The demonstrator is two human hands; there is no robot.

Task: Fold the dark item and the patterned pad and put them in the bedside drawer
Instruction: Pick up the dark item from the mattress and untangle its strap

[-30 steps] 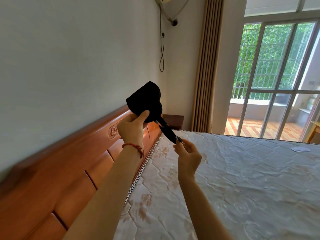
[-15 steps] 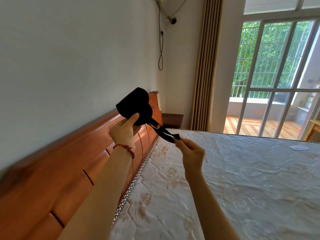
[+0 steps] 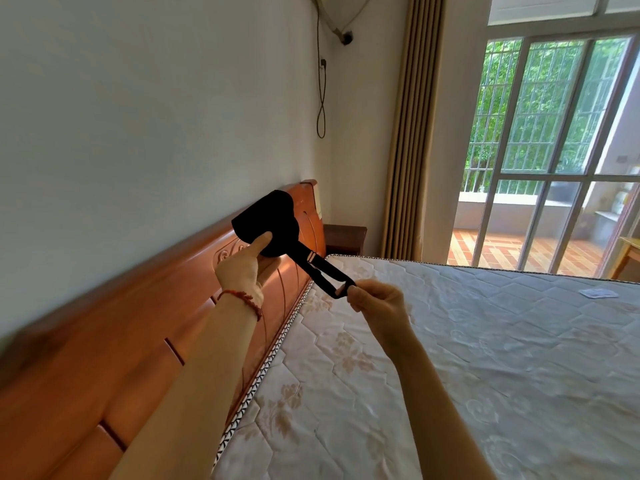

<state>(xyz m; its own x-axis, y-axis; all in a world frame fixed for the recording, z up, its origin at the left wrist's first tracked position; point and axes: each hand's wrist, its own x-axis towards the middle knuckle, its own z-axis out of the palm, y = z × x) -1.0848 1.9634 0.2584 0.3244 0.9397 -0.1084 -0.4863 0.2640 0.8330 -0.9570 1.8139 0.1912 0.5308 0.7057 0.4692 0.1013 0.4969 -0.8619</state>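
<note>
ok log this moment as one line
left hand grips dark item | right hand pinches strap | above mattress | fold unfinished

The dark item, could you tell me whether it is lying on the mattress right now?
No, the dark item is held up above the mattress, gripped by the left hand while the right hand pinches its strap.

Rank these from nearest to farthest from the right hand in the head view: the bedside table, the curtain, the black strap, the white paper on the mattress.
1. Black strap: pinched in the right hand.
2. Bedside table: beyond the mattress corner, by the headboard.
3. Curtain: behind that table, at the wall.
4. White paper: far right on the mattress.
</note>
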